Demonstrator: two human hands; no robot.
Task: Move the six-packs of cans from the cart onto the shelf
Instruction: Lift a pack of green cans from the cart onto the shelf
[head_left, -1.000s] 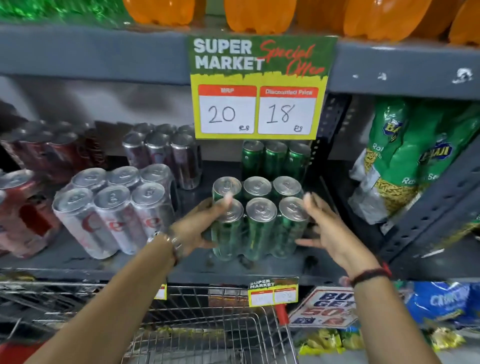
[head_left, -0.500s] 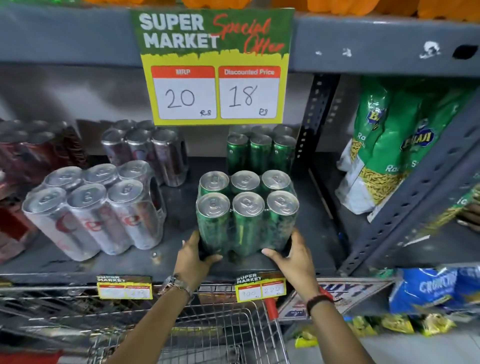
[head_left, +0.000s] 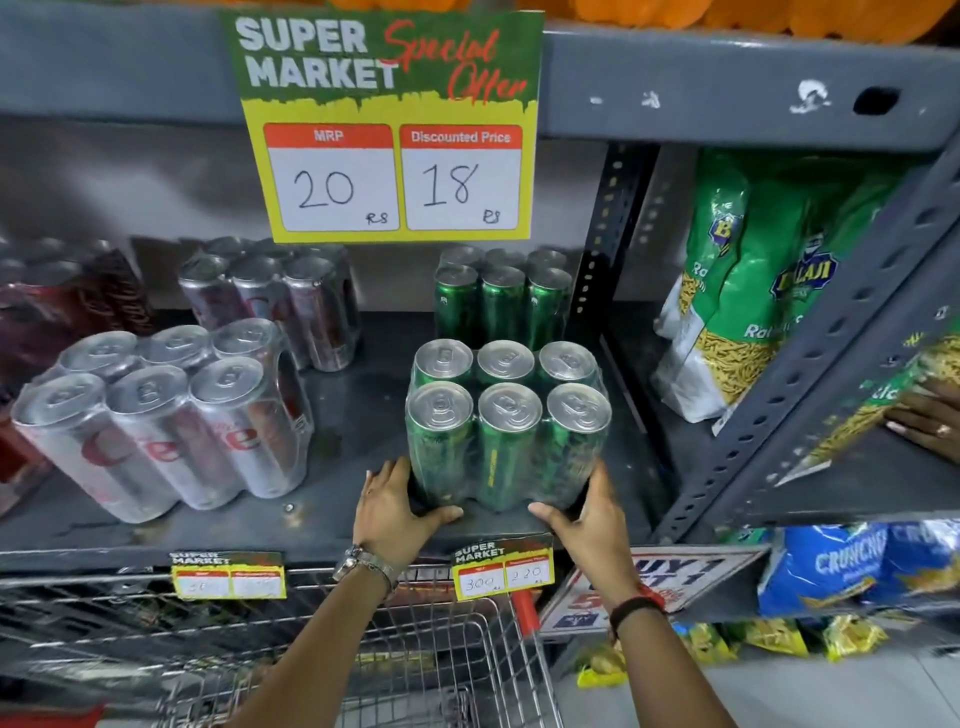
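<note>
Grey metal supermarket shelf here, with a green-and-yellow special-offer price sign hanging off the tier above. Far left sits a shrink-wrapped six-pack of silver cans, tipped back a bit, with another silver pack standing behind it. Middle of the shelf: a plastic-wrapped six-pack of green cans standing upright near the front edge, second green pack right behind it. Left hand and right hand are both clamped on its bottom corners, thumbs in front. Wire cart is below. Green snack bags off to the right.
</note>
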